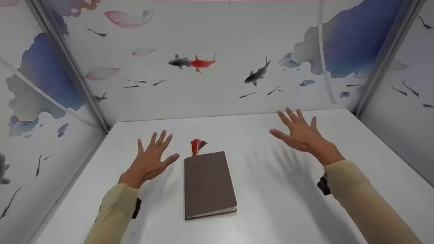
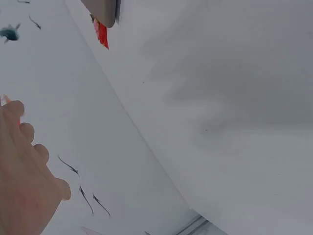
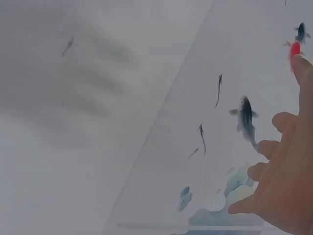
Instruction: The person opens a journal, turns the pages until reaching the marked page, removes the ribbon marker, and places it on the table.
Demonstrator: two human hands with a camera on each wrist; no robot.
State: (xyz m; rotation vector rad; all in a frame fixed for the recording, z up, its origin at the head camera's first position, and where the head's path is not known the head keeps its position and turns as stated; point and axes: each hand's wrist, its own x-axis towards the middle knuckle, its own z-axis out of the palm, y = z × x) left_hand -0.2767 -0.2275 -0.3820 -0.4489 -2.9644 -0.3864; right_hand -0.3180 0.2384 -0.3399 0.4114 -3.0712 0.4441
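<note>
A closed brown book (image 1: 208, 184) lies flat on the white surface (image 1: 264, 210), between the person's two hands and nearer the left one. Its long axis runs away from the person, the far end leaning slightly left. A red tassel (image 1: 196, 146) sticks out past the far edge; pale pages show along the near one.

The left grip (image 1: 149, 162) is released and holds nothing: fingers spread forward, thumb stretched toward the book's far left corner. From this grip the book lies to the right and partly back toward the person. The left wrist view catches only a corner of the book and the tassel.

The right grip (image 1: 298, 135) is released too, its fingers fanned out, well apart from the book, which lies to its left and nearer the person. Both hands seem raised, with shadows below; how high, one cannot tell. Behind the surface stands a wall (image 1: 220, 30) with printed fish (image 1: 202, 63).
</note>
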